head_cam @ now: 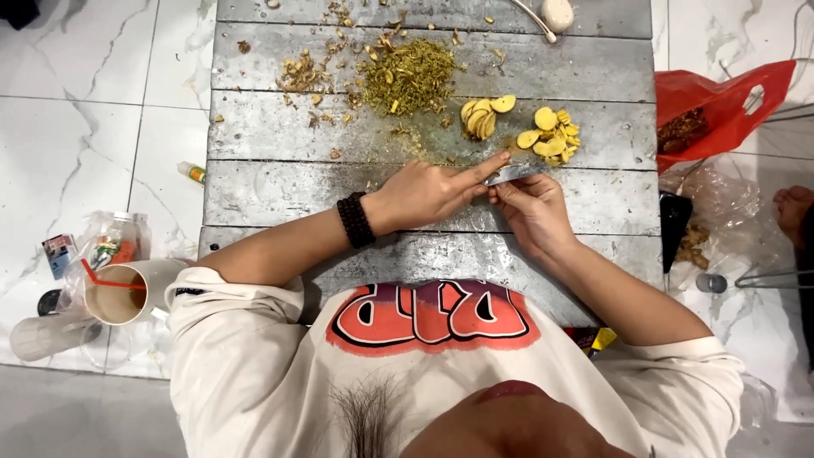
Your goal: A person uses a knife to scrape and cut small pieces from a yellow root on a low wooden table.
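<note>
My right hand point(536, 212) grips a knife point(511, 174) with its blade lying flat over the grey plank table point(271, 187). My left hand point(428, 191), with a dark bead bracelet on the wrist, reaches across, and its extended index finger rests on the blade. Just beyond the blade lie two small heaps of yellow sliced root pieces point(485, 115) point(551, 136). A mound of finely chopped green-yellow herb point(409, 76) sits farther back at the centre.
Brown peel scraps point(298, 75) lie back left on the planks. A red plastic bag point(716, 106) and clear bags sit on the floor at right. A cup with a red straw point(119, 293), a bottle and packets stand at left.
</note>
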